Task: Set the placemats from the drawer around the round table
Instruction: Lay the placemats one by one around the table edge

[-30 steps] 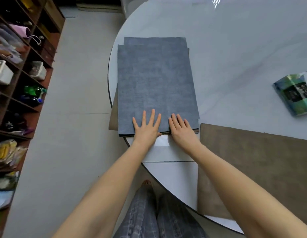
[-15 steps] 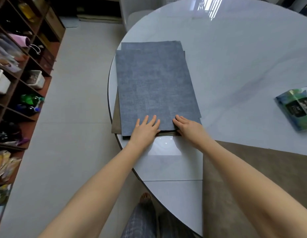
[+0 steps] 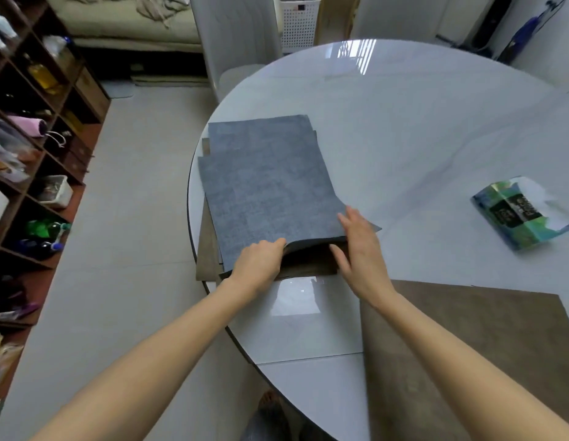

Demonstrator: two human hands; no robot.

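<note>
A stack of placemats lies at the left edge of the round white table (image 3: pixel 404 128). The top blue-grey placemat (image 3: pixel 267 192) has its near edge lifted off the stack. My left hand (image 3: pixel 260 262) grips that near edge, fingers curled under it. My right hand (image 3: pixel 359 249) holds the mat's near right corner, thumb below and fingers on top. Beneath the lifted edge shows a brown placemat (image 3: pixel 308 265), and another blue-grey mat (image 3: pixel 260 128) pokes out at the far end. A single brown placemat (image 3: pixel 486 338) lies flat at the table's near right.
A green and blue tissue pack (image 3: pixel 521 211) lies on the table at the right. Open wooden shelves (image 3: pixel 28 173) full of bottles and boxes line the left wall. A white chair (image 3: pixel 235 43) stands beyond the table. Grey tiled floor (image 3: pixel 124 249) runs between shelves and table.
Both hands lay flat on the near edge of the top blue-grey mat before. Now they have taken hold of that edge and raised it, baring the brown mat underneath.
</note>
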